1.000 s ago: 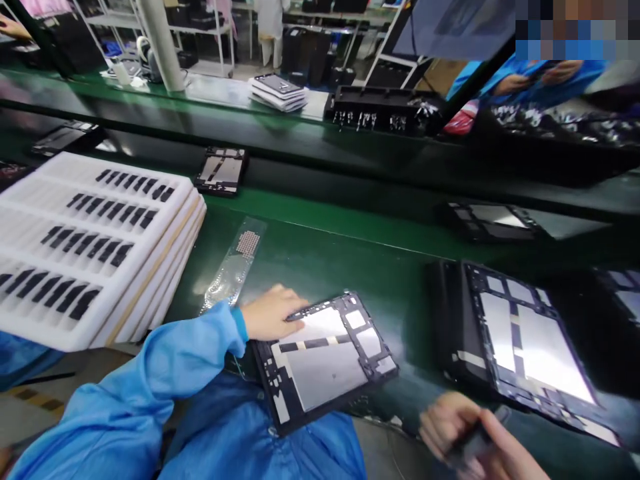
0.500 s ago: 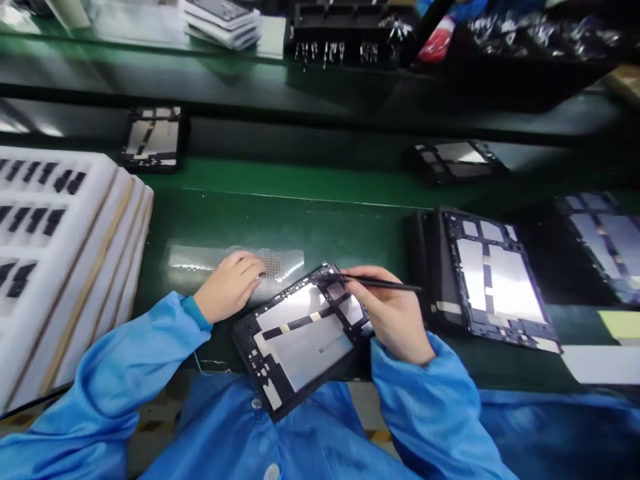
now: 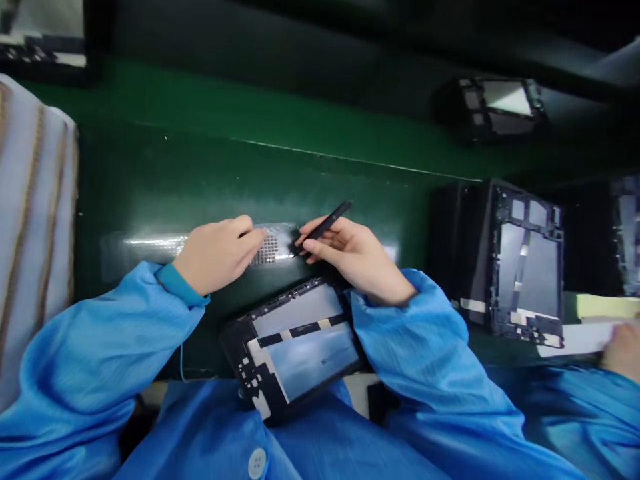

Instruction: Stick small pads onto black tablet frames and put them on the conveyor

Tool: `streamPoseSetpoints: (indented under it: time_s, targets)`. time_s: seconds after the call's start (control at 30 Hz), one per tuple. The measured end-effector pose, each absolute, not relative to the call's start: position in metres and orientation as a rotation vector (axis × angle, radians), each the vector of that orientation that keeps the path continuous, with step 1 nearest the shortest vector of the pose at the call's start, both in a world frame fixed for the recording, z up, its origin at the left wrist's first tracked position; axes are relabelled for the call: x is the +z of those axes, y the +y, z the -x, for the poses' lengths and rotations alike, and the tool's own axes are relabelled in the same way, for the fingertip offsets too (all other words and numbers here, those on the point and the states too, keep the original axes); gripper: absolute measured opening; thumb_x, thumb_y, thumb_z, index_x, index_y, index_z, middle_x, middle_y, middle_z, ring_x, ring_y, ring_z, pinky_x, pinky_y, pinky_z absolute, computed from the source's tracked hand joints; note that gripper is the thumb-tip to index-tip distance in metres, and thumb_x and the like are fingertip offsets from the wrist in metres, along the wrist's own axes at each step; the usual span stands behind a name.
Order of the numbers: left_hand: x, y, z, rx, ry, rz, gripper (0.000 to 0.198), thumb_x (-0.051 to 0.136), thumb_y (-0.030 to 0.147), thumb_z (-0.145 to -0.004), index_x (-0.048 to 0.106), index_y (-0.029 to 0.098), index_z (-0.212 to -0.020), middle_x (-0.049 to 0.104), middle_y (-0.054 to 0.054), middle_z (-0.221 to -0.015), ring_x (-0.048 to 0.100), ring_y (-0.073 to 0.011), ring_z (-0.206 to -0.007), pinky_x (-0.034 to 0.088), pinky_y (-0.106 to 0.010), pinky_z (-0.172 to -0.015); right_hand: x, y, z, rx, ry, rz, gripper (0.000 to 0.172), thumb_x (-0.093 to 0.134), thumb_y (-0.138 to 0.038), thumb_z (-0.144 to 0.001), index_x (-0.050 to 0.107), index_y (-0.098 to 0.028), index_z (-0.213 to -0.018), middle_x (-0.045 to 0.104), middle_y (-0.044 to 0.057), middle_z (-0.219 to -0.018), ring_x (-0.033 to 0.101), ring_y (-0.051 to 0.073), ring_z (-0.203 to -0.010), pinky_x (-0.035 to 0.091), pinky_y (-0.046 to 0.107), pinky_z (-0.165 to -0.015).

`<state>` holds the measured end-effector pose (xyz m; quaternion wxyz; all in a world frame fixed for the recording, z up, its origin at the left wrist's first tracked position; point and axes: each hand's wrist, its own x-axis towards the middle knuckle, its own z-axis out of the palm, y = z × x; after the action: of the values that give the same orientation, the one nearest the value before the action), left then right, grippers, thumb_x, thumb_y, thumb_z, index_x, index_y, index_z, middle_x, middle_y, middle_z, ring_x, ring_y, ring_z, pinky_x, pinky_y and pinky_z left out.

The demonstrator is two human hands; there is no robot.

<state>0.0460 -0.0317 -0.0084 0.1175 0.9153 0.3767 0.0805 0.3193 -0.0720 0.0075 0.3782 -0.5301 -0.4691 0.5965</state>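
Observation:
My left hand is closed, its fingers bent at a clear plastic sheet that lies on the green bench and bears rows of small dark square pieces. Pinched between the thumb and fingers of my right hand are black tweezers, their tips down at the sheet's right end. Whether the tips grip a piece is too small to tell. Just below both hands, an opened tablet lies tilted at the bench's front edge, its silver inside facing up. My right sleeve covers its upper right corner.
To the right stand black tablet housings in a stack, with another unit behind. White foam trays are piled at the left. At far right, another person's hand is by a white paper.
My right hand with the tweezers has moved from the tablet's upper corner up and left to the plastic sheet. The view has tipped down, and another person's hand has come in at right.

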Motion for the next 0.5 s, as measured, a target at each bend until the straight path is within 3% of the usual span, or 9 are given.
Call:
streamPoseSetpoints:
  time_s: [0.13,0.33,0.5]
  targets:
    - [-0.007,-0.031,-0.047,0.182,1.037,-2.668,0.041,0.043,0.037,-0.113,0.081,0.033,-0.129,0.069,-0.006,-0.1,0.064,-0.0183,-0.08,0.039,-0.031,-0.064,0.021,-0.057,-0.313,1.386,-1.484,1.319,0.028,0.09,-0.039,-0.096,0.082,-0.017,-0.113,0.084,0.003,-0.11,0.08,0.021,-0.108,0.064,0.038,-0.105]
    - [-0.003,-0.031,-0.05,0.187,1.0,-2.778,0.038,0.047,0.034,-0.113,0.084,0.033,-0.119,0.067,-0.004,-0.094,0.057,-0.0166,-0.076,0.024,-0.03,-0.064,0.014,-0.038,-0.314,1.328,-1.73,1.345,0.03,0.083,-0.045,-0.101,0.082,-0.018,-0.114,0.082,0.001,-0.106,0.08,0.022,-0.107,0.064,0.039,-0.101]
    - [0.002,-0.032,-0.051,0.189,1.012,-2.754,0.032,0.053,0.032,-0.113,0.084,0.032,-0.118,0.07,-0.004,-0.098,0.056,-0.0169,-0.076,0.024,-0.031,-0.064,0.011,-0.046,-0.316,1.293,-1.696,1.296,0.028,0.089,-0.045,-0.097,0.082,-0.023,-0.112,0.085,0.005,-0.109,0.08,0.023,-0.101,0.068,0.037,-0.094]
